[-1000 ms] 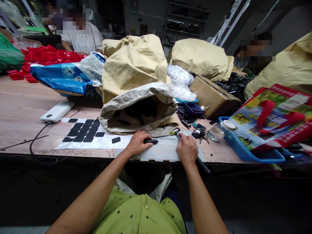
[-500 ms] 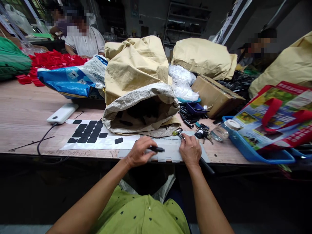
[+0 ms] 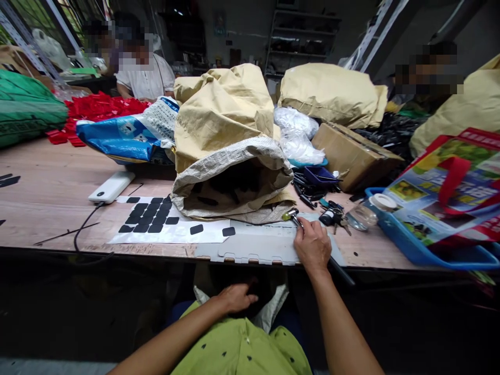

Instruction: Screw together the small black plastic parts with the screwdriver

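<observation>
My right hand point(image 3: 312, 246) is closed round a hammer point(image 3: 294, 216) with a yellowish end, its dark handle slanting down past the table edge. Under it lies a grey board point(image 3: 258, 240). My left hand point(image 3: 239, 299) is below the table edge, over an open white sack point(image 3: 272, 307) on my lap; its fingertips are in shadow, and whether it holds anything is hidden. Several black rounded pieces point(image 3: 150, 210) lie in rows on white paper point(image 3: 183, 232), with one point(image 3: 228, 232) at the paper's right end. A large sack point(image 3: 234, 195) opens toward me behind the board.
To the left are a white power bank point(image 3: 112, 187) with a cable, a blue bag point(image 3: 117, 139) and red parts point(image 3: 101, 109). At right stand keys point(image 3: 340, 221), a bottle point(image 3: 361, 217), a blue basket point(image 3: 414, 245) and a cardboard box point(image 3: 351, 156). People sit beyond.
My left hand has moved down off the board to below the table edge, and the black object it held is out of sight. A black piece now shows at the paper's right end.
</observation>
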The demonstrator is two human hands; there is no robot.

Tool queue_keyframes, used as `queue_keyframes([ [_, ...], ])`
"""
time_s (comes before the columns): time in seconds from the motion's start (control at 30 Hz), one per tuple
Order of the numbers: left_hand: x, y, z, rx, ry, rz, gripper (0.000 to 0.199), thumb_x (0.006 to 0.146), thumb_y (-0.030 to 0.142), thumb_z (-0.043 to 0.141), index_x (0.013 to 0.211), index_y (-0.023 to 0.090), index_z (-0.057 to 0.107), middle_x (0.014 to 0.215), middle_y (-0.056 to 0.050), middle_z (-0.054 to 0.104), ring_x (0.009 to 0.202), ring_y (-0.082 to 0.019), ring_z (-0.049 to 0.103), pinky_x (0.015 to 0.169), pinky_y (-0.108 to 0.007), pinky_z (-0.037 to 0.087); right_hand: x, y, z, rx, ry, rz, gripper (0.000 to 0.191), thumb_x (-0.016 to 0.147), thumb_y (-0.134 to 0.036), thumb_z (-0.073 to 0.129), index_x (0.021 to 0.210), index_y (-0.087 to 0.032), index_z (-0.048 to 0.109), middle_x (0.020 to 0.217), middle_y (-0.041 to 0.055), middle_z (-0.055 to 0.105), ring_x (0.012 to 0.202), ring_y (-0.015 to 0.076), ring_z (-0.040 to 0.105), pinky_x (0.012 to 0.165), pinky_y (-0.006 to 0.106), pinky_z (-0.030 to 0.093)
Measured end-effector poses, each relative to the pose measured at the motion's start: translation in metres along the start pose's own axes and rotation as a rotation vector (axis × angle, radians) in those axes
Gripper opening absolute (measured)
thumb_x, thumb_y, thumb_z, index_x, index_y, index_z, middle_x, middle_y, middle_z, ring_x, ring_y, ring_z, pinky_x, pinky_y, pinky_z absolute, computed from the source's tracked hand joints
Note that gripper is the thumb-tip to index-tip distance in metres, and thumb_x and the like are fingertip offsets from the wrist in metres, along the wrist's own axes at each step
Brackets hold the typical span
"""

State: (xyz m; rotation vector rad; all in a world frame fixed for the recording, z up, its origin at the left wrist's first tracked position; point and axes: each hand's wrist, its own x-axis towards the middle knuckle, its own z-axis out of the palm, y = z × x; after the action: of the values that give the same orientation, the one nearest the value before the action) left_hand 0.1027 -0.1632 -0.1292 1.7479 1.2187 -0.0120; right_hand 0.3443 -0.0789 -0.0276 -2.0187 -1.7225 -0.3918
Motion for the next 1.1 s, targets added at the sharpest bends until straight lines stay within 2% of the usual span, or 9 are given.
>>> queue_keyframes([
  [0.2, -0.047, 0.062, -0.074, 0.026, -0.005, 0.582, 0.027, 0.088, 0.04, 0.072, 0.112, 0.027, 0.076, 0.103, -0.004, 0.077, 0.092, -0.022, 0.071, 0.081, -0.029, 0.052, 0.0, 0.001, 0.002, 0.009, -0.001, -0.002, 0.032, 0.093, -0.021, 0.058, 0.123, -0.023, 0.07, 0.097, 0.0071, 0.061, 0.089, 0.0213, 0.047, 0.076, 0.032, 0.032],
  [0.27, -0.053, 0.072, -0.116, -0.037, 0.163, 0.631, 0.023, 0.094, 0.039, 0.066, 0.109, 0.026, 0.076, 0.1, -0.004, 0.077, 0.089, -0.019, 0.07, 0.082, -0.028, 0.052, 0.0, 0.001, 0.002, 0.008, 0.001, 0.001, 0.032, 0.094, -0.021, 0.058, 0.123, -0.023, 0.07, 0.097, 0.0071, 0.061, 0.089, 0.0213, 0.047, 0.076, 0.032, 0.032],
  [0.4, -0.034, 0.048, -0.198, 0.221, 0.865, 0.312, 0.026, 0.095, 0.029, 0.058, 0.116, 0.022, 0.073, 0.11, -0.011, 0.073, 0.106, -0.028, 0.062, 0.092, -0.039, 0.049, 0.0, 0.0, 0.001, 0.002, -0.001, 0.005, 0.031, 0.094, -0.021, 0.059, 0.123, -0.024, 0.071, 0.098, 0.007, 0.06, 0.09, 0.0212, 0.047, 0.076, 0.032, 0.032],
  [0.47, -0.021, 0.027, -0.227, 0.45, 0.975, 0.017, 0.029, 0.089, 0.026, 0.061, 0.114, 0.018, 0.073, 0.107, -0.016, 0.071, 0.111, -0.036, 0.058, 0.095, -0.047, 0.045, 0.0, 0.0, 0.0, -0.005, -0.012, 0.009, 0.031, 0.094, -0.021, 0.059, 0.123, -0.024, 0.071, 0.098, 0.0068, 0.06, 0.09, 0.0211, 0.047, 0.075, 0.032, 0.032],
  [0.53, -0.012, 0.01, -0.242, 0.593, 0.932, -0.177, 0.028, 0.086, 0.024, 0.062, 0.108, 0.014, 0.075, 0.1, -0.02, 0.071, 0.109, -0.041, 0.058, 0.094, -0.052, 0.043, 0.0, -0.001, 0.0, -0.01, -0.022, 0.013, 0.031, 0.094, -0.021, 0.06, 0.123, -0.024, 0.07, 0.098, 0.0068, 0.061, 0.09, 0.0211, 0.047, 0.075, 0.032, 0.031],
  [0.67, -0.01, 0.007, -0.234, 0.581, 0.909, -0.166, 0.028, 0.087, 0.028, 0.062, 0.107, 0.016, 0.077, 0.1, -0.019, 0.072, 0.108, -0.041, 0.057, 0.091, -0.051, 0.042, 0.0, -0.002, -0.001, -0.012, -0.024, 0.019, 0.032, 0.094, -0.021, 0.059, 0.123, -0.024, 0.07, 0.1, 0.0071, 0.061, 0.091, 0.0213, 0.047, 0.075, 0.032, 0.029],
  [0.77, -0.014, 0.027, -0.208, 0.408, 0.914, 0.1, 0.023, 0.087, 0.033, 0.067, 0.105, 0.021, 0.075, 0.098, -0.011, 0.072, 0.101, -0.032, 0.057, 0.089, -0.043, 0.044, 0.0, -0.001, 0.0, -0.012, -0.021, 0.015, 0.032, 0.094, -0.021, 0.058, 0.124, -0.024, 0.07, 0.1, 0.0074, 0.061, 0.092, 0.0218, 0.047, 0.075, 0.032, 0.029],
  [0.9, -0.009, 0.052, -0.172, 0.226, 0.716, 0.419, 0.016, 0.086, 0.027, 0.07, 0.101, 0.023, 0.074, 0.094, -0.005, 0.07, 0.094, -0.024, 0.056, 0.083, -0.035, 0.045, -0.001, -0.001, 0.0, -0.015, -0.023, 0.015, 0.032, 0.095, -0.022, 0.057, 0.124, -0.025, 0.07, 0.1, 0.0074, 0.061, 0.092, 0.022, 0.047, 0.075, 0.032, 0.029],
  [1.1, 0.007, 0.048, -0.154, 0.131, 0.664, 0.416, 0.02, 0.079, 0.024, 0.078, 0.098, 0.021, 0.075, 0.091, -0.004, 0.069, 0.093, -0.024, 0.057, 0.085, -0.036, 0.044, -0.001, -0.002, -0.001, -0.004, -0.029, 0.019, 0.032, 0.094, -0.022, 0.058, 0.123, -0.024, 0.07, 0.1, 0.008, 0.062, 0.092, 0.0222, 0.047, 0.076, 0.033, 0.03],
])
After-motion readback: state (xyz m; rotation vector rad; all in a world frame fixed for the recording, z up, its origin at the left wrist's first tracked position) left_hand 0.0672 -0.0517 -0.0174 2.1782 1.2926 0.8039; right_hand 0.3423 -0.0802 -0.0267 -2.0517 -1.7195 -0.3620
